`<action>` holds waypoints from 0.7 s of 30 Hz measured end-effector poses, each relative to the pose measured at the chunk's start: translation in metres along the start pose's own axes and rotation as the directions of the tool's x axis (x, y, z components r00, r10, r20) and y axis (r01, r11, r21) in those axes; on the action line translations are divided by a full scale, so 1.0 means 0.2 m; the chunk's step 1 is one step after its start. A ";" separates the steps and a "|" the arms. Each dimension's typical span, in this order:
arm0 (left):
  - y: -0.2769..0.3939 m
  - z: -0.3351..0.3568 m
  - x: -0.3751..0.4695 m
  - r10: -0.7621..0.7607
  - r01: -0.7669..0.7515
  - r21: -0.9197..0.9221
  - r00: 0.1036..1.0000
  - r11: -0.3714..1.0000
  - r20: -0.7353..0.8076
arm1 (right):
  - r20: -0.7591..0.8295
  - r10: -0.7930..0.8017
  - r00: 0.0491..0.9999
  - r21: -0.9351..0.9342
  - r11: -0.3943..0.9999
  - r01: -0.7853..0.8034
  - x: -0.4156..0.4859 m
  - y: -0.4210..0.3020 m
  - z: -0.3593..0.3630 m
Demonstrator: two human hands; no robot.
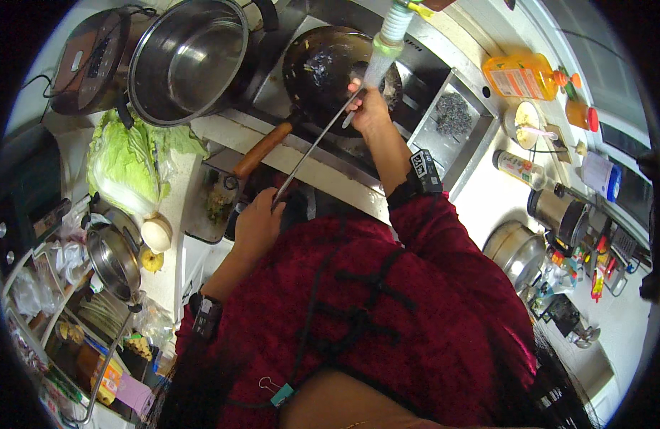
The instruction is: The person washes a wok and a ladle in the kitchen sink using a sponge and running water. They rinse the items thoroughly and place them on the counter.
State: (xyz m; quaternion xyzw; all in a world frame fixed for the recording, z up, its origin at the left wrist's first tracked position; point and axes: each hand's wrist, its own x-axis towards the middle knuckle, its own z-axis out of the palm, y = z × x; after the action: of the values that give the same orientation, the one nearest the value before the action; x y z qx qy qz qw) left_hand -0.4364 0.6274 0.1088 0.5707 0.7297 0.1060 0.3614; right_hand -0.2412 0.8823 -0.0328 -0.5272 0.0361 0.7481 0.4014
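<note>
My left hand (260, 220) grips the lower end of a long thin metal-shafted utensil (319, 142), close to my body. At the shaft's upper end my right hand (370, 110) has its fingers around it, under water spraying from a faucet extension (394, 32). A pale flat piece shows below my right fingers; I cannot tell whether it belongs to the utensil. Beneath that hand a dark wok (324, 67) rests in the stainless steel sink (271, 88), wet inside with small food bits. Its wooden handle (265, 147) points toward me over the counter edge.
A deep steel pot (201, 59) stands left of the sink, beside a napa cabbage (120, 161). Dark scouring mesh (453, 115) lies in the sink's right section. Along the right are an orange detergent bottle (520, 76), a bowl (524, 126) and a steel pot (515, 252).
</note>
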 end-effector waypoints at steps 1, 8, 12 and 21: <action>0.00 0.00 -0.01 -0.008 0.009 -0.037 0.999 0.999 0.031 | 0.017 -0.009 1.000 -0.013 1.000 0.009 -0.02 -0.01 -0.01; -0.10 0.02 -0.19 0.129 -0.118 -0.124 0.988 0.985 0.083 | 0.063 -0.257 0.964 -0.378 0.888 0.262 -0.27 0.05 -0.02; -0.25 0.08 -0.32 0.169 -0.132 -0.302 0.981 0.944 0.101 | 0.219 -0.396 0.892 -0.064 0.906 0.418 -0.46 0.04 -0.08; -0.39 0.25 -0.56 0.334 -0.302 -0.170 0.917 0.938 0.215 | 0.319 -0.634 0.705 -0.864 0.111 0.491 -1.10 -0.07 -0.61</action>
State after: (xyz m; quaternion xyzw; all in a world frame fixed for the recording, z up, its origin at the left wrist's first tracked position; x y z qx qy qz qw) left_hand -0.4533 0.4868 0.0753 0.6651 0.5689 0.1419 0.4625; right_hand -0.1129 0.7100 0.0985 -0.6742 -0.5572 0.3888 0.2895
